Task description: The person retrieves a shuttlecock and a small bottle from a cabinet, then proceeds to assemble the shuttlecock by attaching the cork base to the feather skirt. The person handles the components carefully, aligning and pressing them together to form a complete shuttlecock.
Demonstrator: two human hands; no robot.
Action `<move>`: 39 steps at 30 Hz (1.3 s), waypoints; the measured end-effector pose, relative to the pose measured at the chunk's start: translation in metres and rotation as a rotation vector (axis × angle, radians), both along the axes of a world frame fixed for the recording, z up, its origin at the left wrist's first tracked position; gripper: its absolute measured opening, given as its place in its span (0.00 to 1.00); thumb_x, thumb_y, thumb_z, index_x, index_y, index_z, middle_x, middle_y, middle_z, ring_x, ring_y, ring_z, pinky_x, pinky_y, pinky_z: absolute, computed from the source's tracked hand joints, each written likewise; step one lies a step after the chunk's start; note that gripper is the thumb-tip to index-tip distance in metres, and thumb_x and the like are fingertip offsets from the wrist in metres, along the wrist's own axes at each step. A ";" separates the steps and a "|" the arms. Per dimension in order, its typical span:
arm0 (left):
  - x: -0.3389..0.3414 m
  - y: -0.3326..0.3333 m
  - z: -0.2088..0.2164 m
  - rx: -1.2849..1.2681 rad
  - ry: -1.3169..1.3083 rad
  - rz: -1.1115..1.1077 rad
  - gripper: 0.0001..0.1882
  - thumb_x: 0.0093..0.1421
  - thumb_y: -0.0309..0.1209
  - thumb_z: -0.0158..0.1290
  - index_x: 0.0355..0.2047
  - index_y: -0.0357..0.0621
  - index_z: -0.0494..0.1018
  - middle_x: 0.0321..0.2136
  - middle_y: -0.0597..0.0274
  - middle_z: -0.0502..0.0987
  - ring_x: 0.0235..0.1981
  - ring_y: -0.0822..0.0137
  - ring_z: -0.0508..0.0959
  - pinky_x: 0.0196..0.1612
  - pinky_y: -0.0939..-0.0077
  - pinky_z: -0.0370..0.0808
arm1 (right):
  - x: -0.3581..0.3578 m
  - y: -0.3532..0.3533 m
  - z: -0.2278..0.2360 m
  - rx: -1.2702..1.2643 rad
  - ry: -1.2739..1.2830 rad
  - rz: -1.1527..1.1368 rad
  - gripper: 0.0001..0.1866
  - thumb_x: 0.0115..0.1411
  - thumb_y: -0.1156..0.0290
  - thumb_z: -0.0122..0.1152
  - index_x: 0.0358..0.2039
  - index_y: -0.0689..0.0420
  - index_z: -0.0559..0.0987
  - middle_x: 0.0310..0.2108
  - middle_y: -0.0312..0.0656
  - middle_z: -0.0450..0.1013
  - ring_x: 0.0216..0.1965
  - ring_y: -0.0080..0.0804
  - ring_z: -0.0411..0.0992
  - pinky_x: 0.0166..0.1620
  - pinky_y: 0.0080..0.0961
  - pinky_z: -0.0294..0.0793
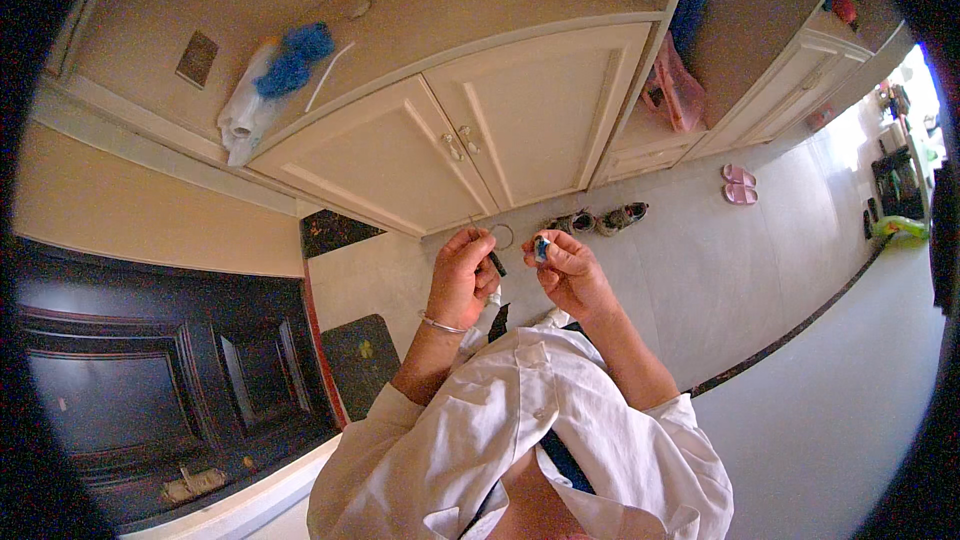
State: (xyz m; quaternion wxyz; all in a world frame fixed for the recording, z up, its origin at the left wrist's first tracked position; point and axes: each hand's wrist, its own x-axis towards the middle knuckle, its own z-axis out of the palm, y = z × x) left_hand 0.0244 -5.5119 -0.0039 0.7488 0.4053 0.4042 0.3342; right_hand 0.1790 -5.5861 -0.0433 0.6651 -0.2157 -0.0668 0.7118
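My left hand, with a bracelet on its wrist, is raised in front of my body with its fingers pinched. From its fingertips juts a thin wire loop, and a short black rod-like piece hangs just below. Facing it, my right hand has thumb and fingers closed on a small blue-and-silver object; its kind is too small to make out. A narrow gap separates the two hands.
Beyond my hands stands a cream cabinet with two closed doors. A white plastic bag and a blue bundle lie on its top. Dark shoes and pink slippers rest on the floor. A dark panelled door is at left.
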 end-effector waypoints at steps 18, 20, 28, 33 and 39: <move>-0.002 -0.005 -0.007 0.197 0.128 0.003 0.03 0.52 0.26 0.49 0.27 0.44 0.67 0.16 0.68 0.63 0.14 0.72 0.62 0.17 0.77 0.58 | 0.003 0.004 -0.010 0.037 0.531 0.139 0.15 0.57 0.62 0.53 0.39 0.60 0.71 0.25 0.36 0.66 0.23 0.22 0.63 0.24 0.15 0.65; -0.008 0.000 -0.020 0.853 0.387 -0.055 0.06 0.50 0.25 0.49 0.30 0.42 0.68 0.21 0.60 0.67 0.20 0.62 0.67 0.23 0.70 0.64 | 0.004 0.004 -0.011 0.040 0.562 0.147 0.14 0.57 0.62 0.53 0.38 0.60 0.71 0.25 0.36 0.66 0.22 0.22 0.63 0.24 0.15 0.65; -0.011 0.005 -0.042 1.204 0.591 -0.189 0.18 0.47 0.22 0.48 0.41 0.37 0.67 0.32 0.52 0.71 0.33 0.55 0.72 0.37 0.64 0.70 | 0.009 0.002 -0.020 0.045 0.358 0.065 0.11 0.54 0.63 0.57 0.35 0.54 0.72 0.24 0.36 0.67 0.22 0.24 0.64 0.23 0.16 0.66; 0.009 -0.007 -0.020 1.079 0.508 -0.086 0.11 0.49 0.22 0.50 0.35 0.42 0.68 0.25 0.61 0.69 0.23 0.66 0.69 0.27 0.72 0.68 | 0.004 0.005 -0.023 0.032 -0.028 0.053 0.10 0.54 0.63 0.58 0.29 0.52 0.69 0.27 0.28 0.64 0.19 0.18 0.62 0.20 0.16 0.62; 0.023 0.004 -0.019 0.130 0.172 0.027 0.07 0.54 0.30 0.49 0.21 0.53 0.62 0.11 0.75 0.55 0.09 0.80 0.52 0.12 0.84 0.50 | 0.009 0.007 -0.015 -0.021 0.104 0.084 0.10 0.57 0.61 0.53 0.26 0.52 0.69 0.20 0.31 0.67 0.16 0.19 0.62 0.17 0.14 0.58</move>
